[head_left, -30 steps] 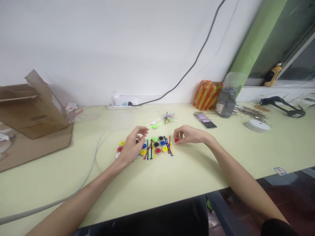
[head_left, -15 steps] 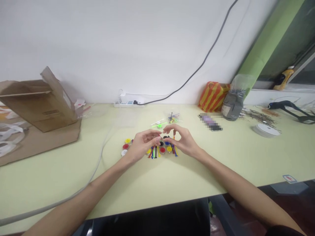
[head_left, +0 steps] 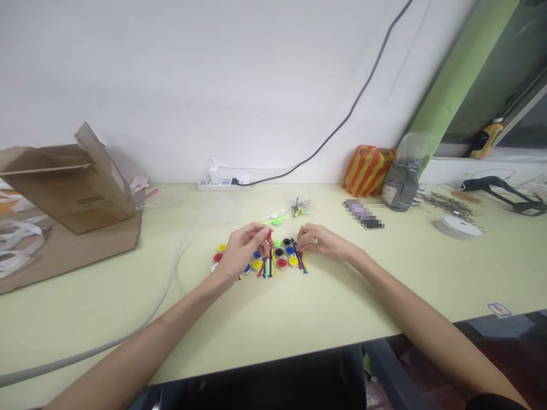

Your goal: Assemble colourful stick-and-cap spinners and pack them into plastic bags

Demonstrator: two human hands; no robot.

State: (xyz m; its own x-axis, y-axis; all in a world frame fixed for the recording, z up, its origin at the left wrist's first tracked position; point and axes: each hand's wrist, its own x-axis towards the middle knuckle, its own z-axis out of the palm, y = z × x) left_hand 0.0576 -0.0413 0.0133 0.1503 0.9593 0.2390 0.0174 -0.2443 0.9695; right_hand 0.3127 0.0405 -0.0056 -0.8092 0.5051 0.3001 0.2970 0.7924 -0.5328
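Observation:
My left hand (head_left: 243, 250) pinches a small red plastic piece (head_left: 269, 233) between its fingertips, just above a group of round plastic discs (head_left: 278, 251). The discs are yellow, red, blue, black, green and white, and they lie in rows on the pale green table (head_left: 342, 302). Thin coloured plastic rods (head_left: 270, 267) lie among them. My right hand (head_left: 320, 242) is curled at the right end of the group, with its fingertips at a dark rod (head_left: 294, 246). Its fingers hide whether it holds anything.
Behind the hands lie a small clear bag of coloured parts (head_left: 300, 208) and a green-and-white piece (head_left: 276, 219). A power strip (head_left: 223, 181) and a striped bag (head_left: 367, 171) stand at the back. A cardboard box (head_left: 72, 182) sits left; a grey cable (head_left: 171, 279) crosses the table.
My hands met at the middle and have parted again. A red piece near my right fingers a second ago is gone from there, and one now shows at my left fingertips.

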